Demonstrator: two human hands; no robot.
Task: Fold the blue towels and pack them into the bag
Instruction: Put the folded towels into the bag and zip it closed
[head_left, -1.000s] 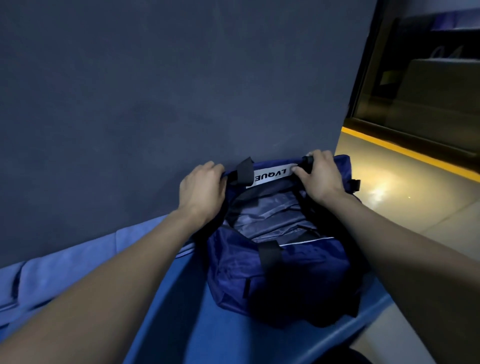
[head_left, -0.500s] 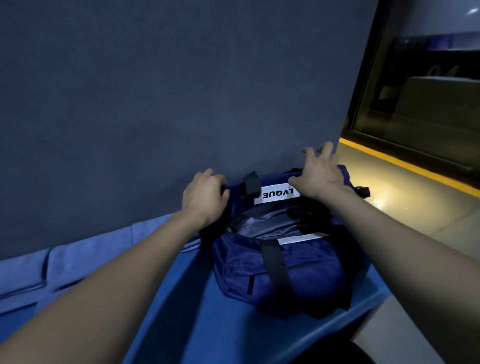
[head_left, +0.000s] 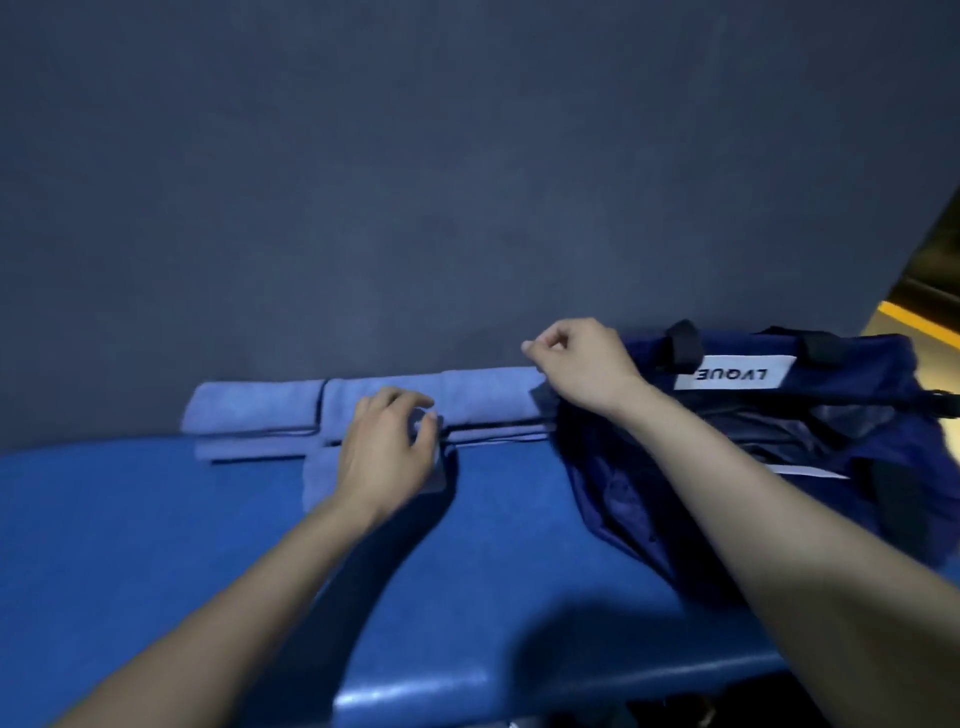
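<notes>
Several folded light-blue towels (head_left: 488, 395) lie in a row against the dark wall on the blue table (head_left: 156, 545). My left hand (head_left: 387, 452) lies on a smaller folded towel (head_left: 322, 480) in front of the row, and its curled fingers grip the towel's far edge. To the right stands the open navy bag (head_left: 779, 457) with a white LVQUE label (head_left: 732, 373) and black handles. At the bag's left end, my right hand (head_left: 582, 364) grips the rim fabric with curled fingers. The dark inside of the bag is partly hidden by my right arm.
The dark grey wall (head_left: 467, 182) rises directly behind the towels and bag. The table's front edge (head_left: 467, 686) runs close to my body. A yellow floor stripe (head_left: 919, 325) shows at the far right beyond the wall.
The view swung left, so the towels are now in sight. My left hand left the bag's rim and went onto a folded towel. My right hand moved to the bag's left end.
</notes>
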